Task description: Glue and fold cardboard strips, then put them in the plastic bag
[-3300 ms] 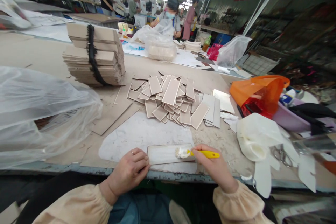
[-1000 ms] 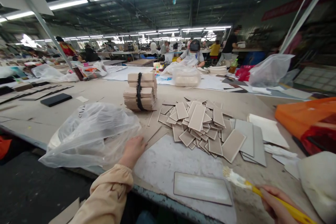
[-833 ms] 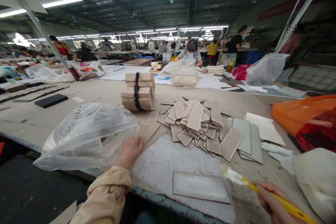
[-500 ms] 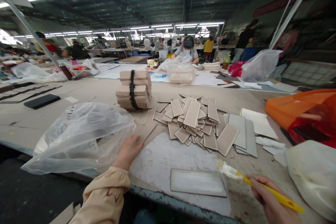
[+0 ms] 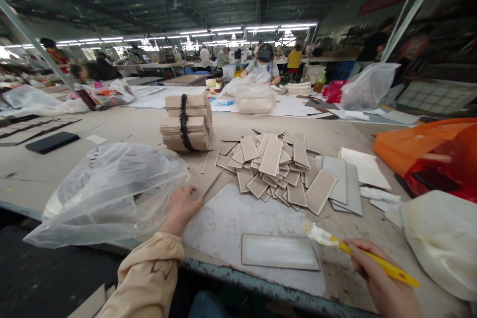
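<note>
My right hand is closed on a yellow-handled brush, its white bristles raised just right of a glue-coated rectangular card that lies near the table's front edge. My left hand rests at the mouth of a clear plastic bag, fingers curled against the bag; what they hold is hidden. A loose pile of small brown cards lies behind the coated card.
A tied bundle of cardboard strips stands behind the bag. Grey sheets and white paper sit right of the pile. An orange bag and a white cloth lie at the right. Other people work at far tables.
The view rose from the card to the hall. My left hand left the card and went to the plastic bag. The brush lifted off the card and hangs to its right.
</note>
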The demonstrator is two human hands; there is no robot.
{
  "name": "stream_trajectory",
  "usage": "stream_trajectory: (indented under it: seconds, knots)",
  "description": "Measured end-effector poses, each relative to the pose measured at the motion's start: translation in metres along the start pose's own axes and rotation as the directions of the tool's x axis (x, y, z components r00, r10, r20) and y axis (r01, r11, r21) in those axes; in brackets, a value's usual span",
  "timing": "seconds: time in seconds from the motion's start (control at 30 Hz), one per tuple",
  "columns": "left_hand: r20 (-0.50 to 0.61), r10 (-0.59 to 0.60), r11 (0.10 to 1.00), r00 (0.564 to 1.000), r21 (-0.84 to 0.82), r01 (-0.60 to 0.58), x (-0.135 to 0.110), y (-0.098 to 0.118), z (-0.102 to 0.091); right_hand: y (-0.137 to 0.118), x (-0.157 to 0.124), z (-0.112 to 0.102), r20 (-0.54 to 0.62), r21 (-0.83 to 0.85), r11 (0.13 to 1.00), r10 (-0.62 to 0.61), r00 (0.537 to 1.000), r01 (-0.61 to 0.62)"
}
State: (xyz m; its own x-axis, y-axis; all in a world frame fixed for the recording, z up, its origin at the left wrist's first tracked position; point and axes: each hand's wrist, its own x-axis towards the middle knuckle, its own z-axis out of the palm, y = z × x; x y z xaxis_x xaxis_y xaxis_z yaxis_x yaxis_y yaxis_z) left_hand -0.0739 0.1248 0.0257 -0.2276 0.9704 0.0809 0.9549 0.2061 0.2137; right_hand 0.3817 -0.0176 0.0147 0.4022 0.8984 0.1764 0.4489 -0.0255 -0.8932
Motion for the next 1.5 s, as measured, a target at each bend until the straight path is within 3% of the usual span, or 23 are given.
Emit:
stream_trajectory:
  seconds: [0.13,0.37,0.47,0.53,0.6,0.67,0.7,0.77,0.9,1.07,1.13,1.27,1.33,1.5]
  knots:
    - [-0.028,-0.033,0.994,0.999,-0.103,0.030,0.001,-0.003,-0.001,0.005,0.001,0.000,0.080,0.027,0.994,0.101,0.992,-0.103]
    - [-0.136,-0.070,0.961,0.988,-0.276,0.030,0.002,-0.007,-0.006,-0.001,0.002,0.000,0.076,0.016,0.999,0.035,0.996,-0.036]
    - [-0.200,0.003,0.933,0.980,-0.351,-0.075,-0.009,-0.002,-0.015,-0.001,0.001,0.005,0.025,0.078,0.996,0.031,0.999,-0.033]
    - [-0.244,0.159,0.889,0.957,-0.385,-0.246,-0.024,0.008,-0.020,-0.002,-0.001,0.010,-0.019,0.177,0.984,0.035,0.999,-0.031]
    - [-0.306,0.410,0.766,0.860,-0.396,-0.506,-0.043,0.023,-0.024,-0.006,-0.003,0.016,-0.053,0.290,0.957,0.026,0.998,-0.010]
    - [-0.352,0.629,0.578,0.693,-0.386,-0.720,-0.063,0.041,-0.024,-0.012,-0.006,0.022,-0.056,0.352,0.936,-0.004,0.998,0.023]
    - [-0.356,0.702,0.494,0.617,-0.381,-0.781,-0.071,0.050,-0.023,-0.016,-0.008,0.025,-0.023,0.356,0.934,-0.024,0.999,0.031]
    - [-0.322,0.790,0.392,0.521,-0.387,-0.834,-0.084,0.066,-0.020,-0.024,-0.012,0.031,0.043,0.375,0.926,-0.057,0.997,0.036]
    - [-0.234,0.877,0.301,0.419,-0.412,-0.860,-0.098,0.088,-0.008,-0.033,-0.020,0.042,0.170,0.478,0.878,-0.088,0.981,-0.004]
    - [-0.234,0.911,0.225,0.339,-0.405,-0.886,-0.108,0.104,-0.001,-0.029,-0.026,0.050,0.216,0.340,0.940,-0.085,0.973,0.006]
    - [-0.239,0.909,0.231,0.341,-0.392,-0.891,-0.108,0.103,-0.001,-0.027,-0.025,0.049,0.196,0.342,0.940,-0.064,0.979,-0.007]
    - [-0.290,0.814,0.385,0.503,-0.379,-0.841,-0.104,0.081,-0.003,-0.024,-0.020,0.038,0.087,0.321,0.945,0.031,0.996,-0.058]
    - [-0.256,0.794,0.430,0.551,-0.403,-0.808,-0.105,0.067,-0.003,-0.022,-0.018,0.034,0.060,0.296,0.953,0.052,0.997,-0.067]
    - [-0.038,0.863,0.431,0.504,-0.465,-0.773,-0.120,0.053,0.006,-0.017,-0.019,0.038,0.110,0.245,0.967,0.050,0.993,-0.076]
